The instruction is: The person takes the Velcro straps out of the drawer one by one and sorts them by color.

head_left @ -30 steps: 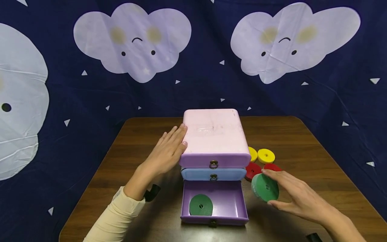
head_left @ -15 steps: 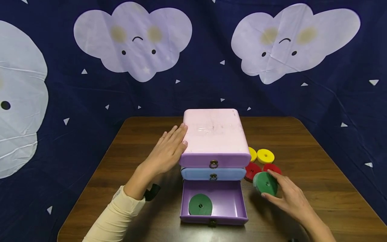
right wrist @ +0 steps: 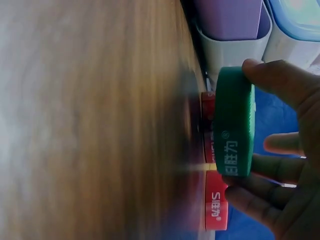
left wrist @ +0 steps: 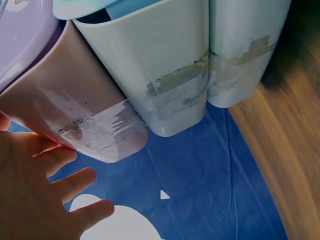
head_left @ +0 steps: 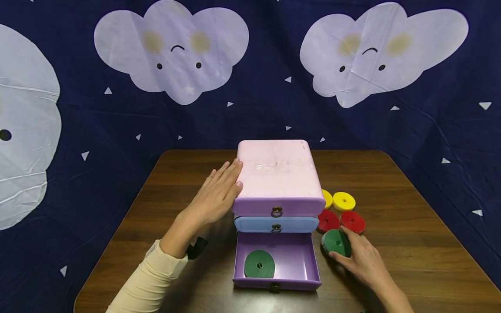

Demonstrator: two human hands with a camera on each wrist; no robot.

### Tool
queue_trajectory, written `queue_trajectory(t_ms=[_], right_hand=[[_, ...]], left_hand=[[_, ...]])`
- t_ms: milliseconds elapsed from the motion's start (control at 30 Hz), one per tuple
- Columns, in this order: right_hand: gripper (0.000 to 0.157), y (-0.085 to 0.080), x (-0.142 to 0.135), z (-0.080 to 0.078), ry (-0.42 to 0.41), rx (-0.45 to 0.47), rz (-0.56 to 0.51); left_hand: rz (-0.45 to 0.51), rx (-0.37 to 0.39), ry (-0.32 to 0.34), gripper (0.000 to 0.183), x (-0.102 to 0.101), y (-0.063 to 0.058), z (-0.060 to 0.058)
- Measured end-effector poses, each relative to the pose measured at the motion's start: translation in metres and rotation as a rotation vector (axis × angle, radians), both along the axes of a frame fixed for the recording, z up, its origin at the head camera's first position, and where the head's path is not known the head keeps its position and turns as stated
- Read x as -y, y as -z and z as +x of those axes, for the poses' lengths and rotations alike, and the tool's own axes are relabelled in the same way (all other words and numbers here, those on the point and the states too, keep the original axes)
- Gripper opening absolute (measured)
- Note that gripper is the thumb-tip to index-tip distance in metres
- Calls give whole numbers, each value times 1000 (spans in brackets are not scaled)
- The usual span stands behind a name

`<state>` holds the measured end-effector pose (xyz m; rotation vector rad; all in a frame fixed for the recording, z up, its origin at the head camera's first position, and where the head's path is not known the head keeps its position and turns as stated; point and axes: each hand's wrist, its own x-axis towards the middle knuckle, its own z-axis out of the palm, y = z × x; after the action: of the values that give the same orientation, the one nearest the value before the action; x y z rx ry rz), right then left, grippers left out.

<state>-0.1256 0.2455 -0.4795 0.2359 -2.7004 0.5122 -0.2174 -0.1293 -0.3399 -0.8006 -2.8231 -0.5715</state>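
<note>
My left hand (head_left: 213, 198) rests with straight fingers against the upper left side of a small three-drawer unit (head_left: 279, 174) with a pink top. In the left wrist view, its fingertips lie along the pink casing (left wrist: 95, 115). The purple bottom drawer (head_left: 297, 261) is pulled out, and a green tape roll (head_left: 267, 268) lies flat in its left half. To the right of the drawer, my right hand (head_left: 364, 258) pinches a second green tape roll (head_left: 336, 243) between thumb and fingers. In the right wrist view, this roll (right wrist: 232, 120) stands on edge with white lettering, close over the wooden table.
Two red rolls (head_left: 353, 221) and two yellow rolls (head_left: 344, 201) lie on the table right of the unit, one yellow partly hidden behind it. The upper purple drawer (head_left: 254, 207) and blue middle drawer (head_left: 254, 224) are closed. A dark cloud-print cloth (head_left: 270, 117) hangs behind the table.
My right hand has come left and down with the green tape roll, uncovering the right red roll. My left hand and the drawer unit have stayed put.
</note>
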Motion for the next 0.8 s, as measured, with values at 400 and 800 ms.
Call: queue_trajectory(t_ms=[400,800], right_hand=[[75,0,5,1,14,59,52],[68,3,5,1,5,129,74]], left_hand=[[-12,13,-4,55,0,0,0],[-14,14,-5,55,0,-1,0]])
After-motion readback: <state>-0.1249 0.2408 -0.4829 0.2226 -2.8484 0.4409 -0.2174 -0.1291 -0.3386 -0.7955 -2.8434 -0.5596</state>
